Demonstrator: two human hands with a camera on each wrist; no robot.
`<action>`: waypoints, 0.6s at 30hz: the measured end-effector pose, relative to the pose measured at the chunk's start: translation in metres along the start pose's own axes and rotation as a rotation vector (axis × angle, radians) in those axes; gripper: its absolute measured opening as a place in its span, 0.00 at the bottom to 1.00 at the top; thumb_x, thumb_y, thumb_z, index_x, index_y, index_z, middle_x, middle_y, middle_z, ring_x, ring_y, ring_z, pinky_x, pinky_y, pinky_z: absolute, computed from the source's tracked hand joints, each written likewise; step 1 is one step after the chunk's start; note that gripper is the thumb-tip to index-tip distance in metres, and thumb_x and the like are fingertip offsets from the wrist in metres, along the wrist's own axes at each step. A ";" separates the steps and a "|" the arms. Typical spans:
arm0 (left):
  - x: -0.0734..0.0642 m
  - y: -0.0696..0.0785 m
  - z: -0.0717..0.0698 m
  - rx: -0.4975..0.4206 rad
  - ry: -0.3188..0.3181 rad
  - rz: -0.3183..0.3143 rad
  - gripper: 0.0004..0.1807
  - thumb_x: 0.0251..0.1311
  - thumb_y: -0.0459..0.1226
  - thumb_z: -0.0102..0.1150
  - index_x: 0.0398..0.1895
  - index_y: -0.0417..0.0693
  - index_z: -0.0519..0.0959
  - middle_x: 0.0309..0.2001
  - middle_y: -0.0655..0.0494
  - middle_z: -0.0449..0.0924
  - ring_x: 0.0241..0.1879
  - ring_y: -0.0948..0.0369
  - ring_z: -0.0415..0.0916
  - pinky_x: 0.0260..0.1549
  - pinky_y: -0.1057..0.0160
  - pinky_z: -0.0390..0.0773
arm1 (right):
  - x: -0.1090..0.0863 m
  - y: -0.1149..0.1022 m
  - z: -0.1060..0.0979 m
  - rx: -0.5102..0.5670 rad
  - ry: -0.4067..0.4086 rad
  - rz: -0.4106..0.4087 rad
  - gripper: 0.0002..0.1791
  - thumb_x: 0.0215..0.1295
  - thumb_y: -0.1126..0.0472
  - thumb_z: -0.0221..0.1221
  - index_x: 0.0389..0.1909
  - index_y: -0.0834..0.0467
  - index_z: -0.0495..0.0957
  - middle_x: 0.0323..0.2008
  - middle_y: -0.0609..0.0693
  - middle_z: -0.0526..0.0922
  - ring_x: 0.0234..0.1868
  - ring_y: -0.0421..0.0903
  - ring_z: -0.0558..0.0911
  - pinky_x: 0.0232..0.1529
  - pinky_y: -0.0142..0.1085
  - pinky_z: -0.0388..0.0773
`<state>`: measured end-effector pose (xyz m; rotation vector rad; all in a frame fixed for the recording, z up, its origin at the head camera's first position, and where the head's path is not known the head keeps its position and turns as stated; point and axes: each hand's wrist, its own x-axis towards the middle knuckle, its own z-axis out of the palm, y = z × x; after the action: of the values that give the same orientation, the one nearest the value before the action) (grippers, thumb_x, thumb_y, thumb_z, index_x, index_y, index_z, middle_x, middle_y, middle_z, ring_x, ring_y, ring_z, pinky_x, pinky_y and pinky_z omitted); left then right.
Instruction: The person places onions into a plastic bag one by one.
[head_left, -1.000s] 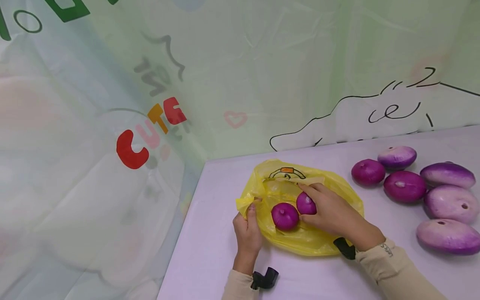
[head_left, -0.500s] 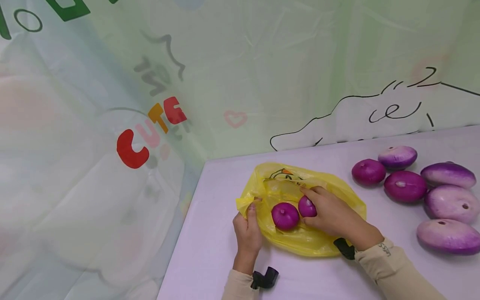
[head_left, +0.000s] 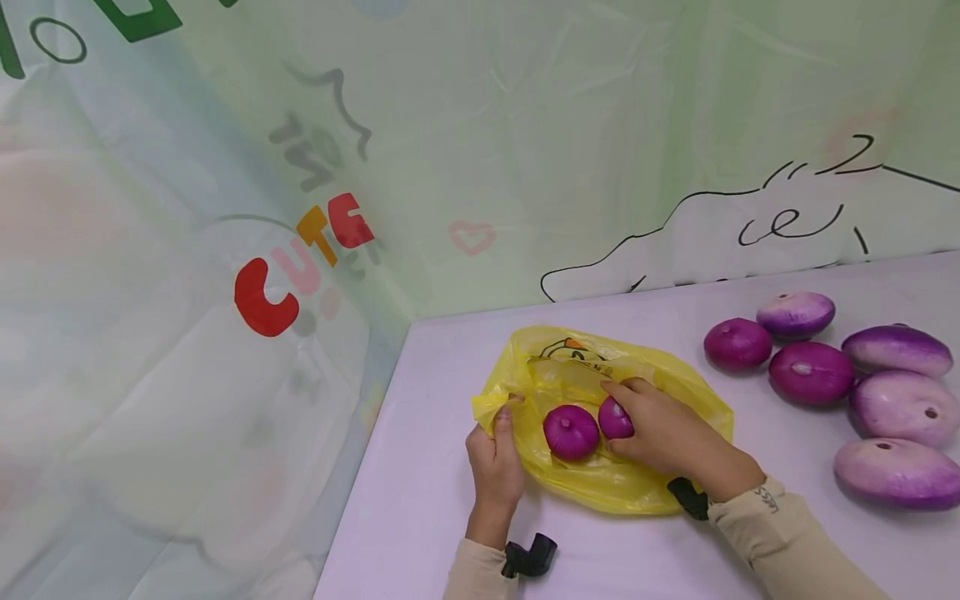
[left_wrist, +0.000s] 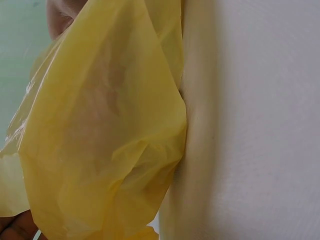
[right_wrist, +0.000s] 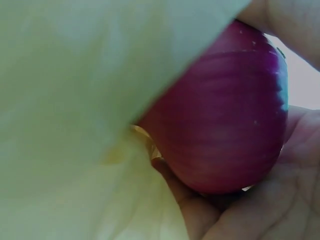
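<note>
A yellow plastic bag (head_left: 600, 493) lies with its mouth spread on the table. My left hand (head_left: 497, 471) pinches its gathered left edge, thumb uppermost; in the left wrist view the bag film (left_wrist: 100, 130) covers most of that hand. One purple onion (head_left: 570, 433) sits in the bag's mouth. Just right of it, my right hand (head_left: 667, 429) grips a second purple onion (head_left: 615, 419) between thumb and fingers. The right wrist view shows this onion (right_wrist: 225, 115) against the palm, partly hidden by a fold of the bag.
On the table's right side sit two more purple onions, one of them a round onion (head_left: 737, 344), and several pale-purple eggplants, including the front eggplant (head_left: 896, 473). A printed curtain (head_left: 480, 167) hangs behind the table (head_left: 420, 467).
My right hand has shifted slightly down and right with its onion, and the bag's far rim has sagged a little. My left hand stays in place.
</note>
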<state>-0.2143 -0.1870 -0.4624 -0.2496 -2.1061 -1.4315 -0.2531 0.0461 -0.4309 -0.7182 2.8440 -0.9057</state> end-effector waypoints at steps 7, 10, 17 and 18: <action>0.000 0.000 0.001 0.002 0.006 0.002 0.17 0.81 0.31 0.42 0.53 0.35 0.83 0.50 0.45 0.87 0.51 0.53 0.82 0.56 0.63 0.82 | 0.000 0.002 0.002 -0.009 -0.019 0.010 0.45 0.55 0.54 0.77 0.70 0.69 0.71 0.59 0.70 0.76 0.54 0.62 0.81 0.55 0.59 0.82; 0.000 0.000 0.001 0.000 0.007 -0.002 0.17 0.81 0.31 0.42 0.53 0.36 0.83 0.50 0.45 0.87 0.51 0.53 0.82 0.56 0.63 0.82 | 0.000 0.002 0.003 -0.008 -0.029 0.015 0.46 0.54 0.54 0.78 0.70 0.69 0.71 0.60 0.71 0.75 0.55 0.64 0.81 0.56 0.60 0.81; 0.000 0.002 0.000 -0.001 0.001 0.000 0.17 0.81 0.32 0.41 0.54 0.36 0.83 0.51 0.46 0.87 0.53 0.54 0.82 0.58 0.64 0.81 | 0.000 0.003 0.006 -0.016 -0.035 0.010 0.46 0.53 0.53 0.78 0.69 0.69 0.71 0.60 0.71 0.75 0.55 0.64 0.80 0.56 0.60 0.81; 0.000 0.001 0.000 -0.002 -0.001 0.001 0.18 0.81 0.32 0.41 0.54 0.36 0.83 0.52 0.46 0.87 0.53 0.54 0.82 0.58 0.64 0.81 | 0.000 0.002 0.006 -0.017 -0.035 0.009 0.45 0.54 0.54 0.78 0.69 0.69 0.71 0.60 0.71 0.75 0.55 0.64 0.80 0.57 0.60 0.81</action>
<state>-0.2138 -0.1865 -0.4612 -0.2526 -2.1054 -1.4337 -0.2529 0.0447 -0.4371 -0.7154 2.8256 -0.8604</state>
